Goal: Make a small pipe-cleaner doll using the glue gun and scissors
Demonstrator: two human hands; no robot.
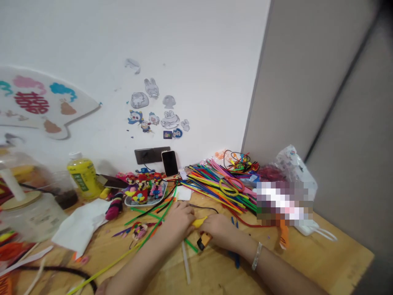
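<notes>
Left hand and right hand pinch yellow piece, lower centre of frame; appears unfinished. Seemingly finished figures occupy tray, centre left; loose coloured stems lie centre right.

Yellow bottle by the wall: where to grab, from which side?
I'd grip the yellow bottle just below its white cap, coming from above: it stands cap-up with its top free, while a dark box crowds its lower right side.
</notes>
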